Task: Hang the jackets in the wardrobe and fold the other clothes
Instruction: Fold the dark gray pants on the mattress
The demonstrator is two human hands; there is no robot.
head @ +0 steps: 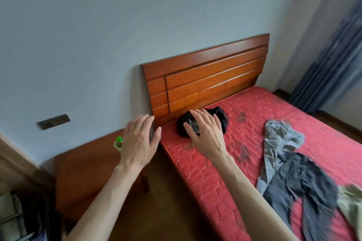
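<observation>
Black bundle (219, 121) seemingly just beyond right grip (205, 133)

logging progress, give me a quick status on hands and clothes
Left hand open, over the bedside table. Right hand open, above the black bundle by the headboard. Grey garment and dark trousers unfolded on the mattress. Nothing blocking.

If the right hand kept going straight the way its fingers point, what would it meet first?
Most likely the black garment lying by the headboard; the open right hand is over or just short of it. Depth is unclear from this one view.
</observation>
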